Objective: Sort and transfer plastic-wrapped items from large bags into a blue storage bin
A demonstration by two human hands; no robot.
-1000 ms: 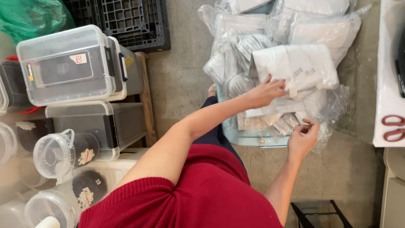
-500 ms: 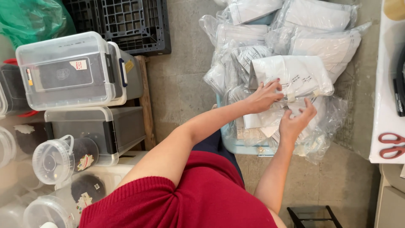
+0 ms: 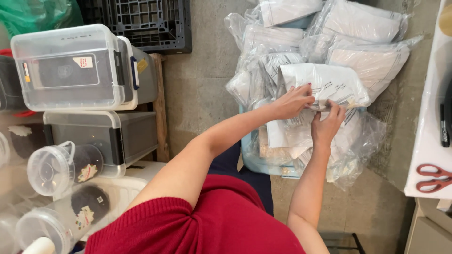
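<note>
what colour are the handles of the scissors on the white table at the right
Red: the metal-bladed scissors have red handles, seen in the head view.
</note>
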